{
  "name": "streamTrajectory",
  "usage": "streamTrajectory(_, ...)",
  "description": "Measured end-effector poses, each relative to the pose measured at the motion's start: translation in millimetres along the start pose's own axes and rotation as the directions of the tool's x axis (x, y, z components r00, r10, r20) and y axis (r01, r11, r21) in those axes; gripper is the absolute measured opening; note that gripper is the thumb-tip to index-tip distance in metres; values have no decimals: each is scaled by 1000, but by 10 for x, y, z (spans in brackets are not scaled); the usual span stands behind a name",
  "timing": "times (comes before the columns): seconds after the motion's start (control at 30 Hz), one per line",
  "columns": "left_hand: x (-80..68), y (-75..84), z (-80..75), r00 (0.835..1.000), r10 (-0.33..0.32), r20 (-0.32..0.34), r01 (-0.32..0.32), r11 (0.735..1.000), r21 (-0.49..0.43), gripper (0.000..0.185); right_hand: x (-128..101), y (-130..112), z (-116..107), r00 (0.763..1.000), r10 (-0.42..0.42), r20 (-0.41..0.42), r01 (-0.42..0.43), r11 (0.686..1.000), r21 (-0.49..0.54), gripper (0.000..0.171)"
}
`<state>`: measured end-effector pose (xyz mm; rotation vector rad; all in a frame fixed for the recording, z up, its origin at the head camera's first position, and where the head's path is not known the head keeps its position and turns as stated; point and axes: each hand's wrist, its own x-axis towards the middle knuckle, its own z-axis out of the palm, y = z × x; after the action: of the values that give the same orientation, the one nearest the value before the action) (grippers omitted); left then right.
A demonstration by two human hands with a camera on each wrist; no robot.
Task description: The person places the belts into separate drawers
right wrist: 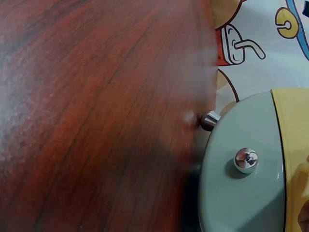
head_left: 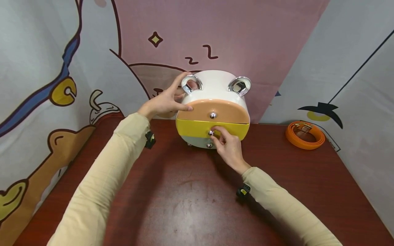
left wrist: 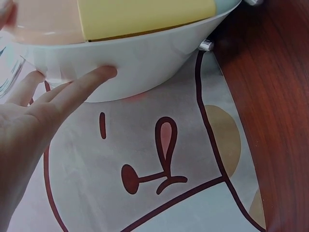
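A small white chest of drawers (head_left: 213, 82) with two silver ring ears stands on the table. Its drawer fronts are orange (head_left: 197, 114), yellow (head_left: 194, 128) and pale green (head_left: 195, 140), each with a round silver knob. My left hand (head_left: 167, 100) steadies the chest's left side, thumb against the orange front. Nearly straight fingers (left wrist: 82, 89) press the white side in the left wrist view. With thumb and index finger, my right hand (head_left: 230, 149) pinches the yellow drawer's knob (head_left: 210, 133). Only a bit of that hand shows in the right wrist view, beside the green drawer's knob (right wrist: 246, 160).
A coiled orange belt (head_left: 304, 135) lies on the dark red wooden table (head_left: 184, 205), right of the chest. Behind the table hangs a cartoon-printed cloth (head_left: 246, 34), close to the chest's back. Short silver feet (left wrist: 206, 45) hold up the chest.
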<state>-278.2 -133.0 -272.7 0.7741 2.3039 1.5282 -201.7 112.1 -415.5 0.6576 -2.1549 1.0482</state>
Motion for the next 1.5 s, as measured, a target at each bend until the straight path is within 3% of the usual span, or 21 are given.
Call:
streamTrajectory(0.33, 11, 46, 1, 999, -45, -17, 46, 998, 37, 108, -5, 15, -16, 999, 30, 14, -30, 999, -21, 26)
streamTrajectory(0.6, -3, 32, -18, 1000, -17, -16, 18, 998, 54, 105, 42, -47, -62, 997, 43, 62, -38, 996, -85, 27)
streamTrajectory(0.97, -14, 6, -2, 999, 3, -33, 0, 997, 77, 106, 54, -14, -23, 998, -32, 56, 42, 981, -187, 36)
streamTrajectory(1.13, -17, -27, 14, 998, 4, -66, 7, 987, 158, 115, 53, 22, 27, 996, -94, -5, 92, 979, -181, 30)
streamTrajectory(1.3, -11, -52, 26, 990, 55, -127, -20, 964, 265, 117, 74, 28, 20, 989, -145, -5, 142, 972, -188, 28)
streamTrajectory(1.5, 2, -71, 25, 989, 68, -135, -29, 960, 277, 114, 93, 16, -10, 985, -170, 0, 167, 966, -197, 26)
